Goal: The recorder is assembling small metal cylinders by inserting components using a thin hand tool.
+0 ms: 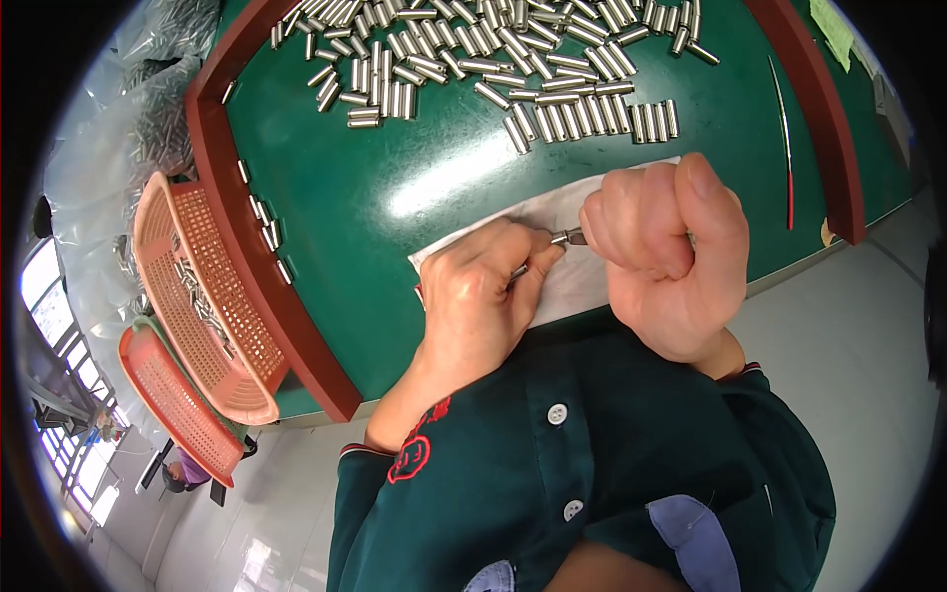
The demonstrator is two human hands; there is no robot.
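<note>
My left hand [478, 286] is closed, pinching a small shiny metal cylinder [560, 239] between thumb and fingertips. Another bit of metal [518, 273] shows between the fingers of that hand, mostly hidden. My right hand [666, 252] is curled into a fist with the thumb up. From it a short grey metal shaft [577, 237] points left and meets the end of the cylinder; the rest of that tool is hidden in the fist. Under both hands lies a white cloth [572, 286] on the green tabletop [335, 217].
Many loose metal cylinders [473, 39] lie at the far side, with a neat row [582, 118] nearer. A thin red-handled tool [788, 158] rests at the right. Reddish rails [222, 148] border the table. Mesh baskets [227, 286] and plastic bags [89, 217] are left.
</note>
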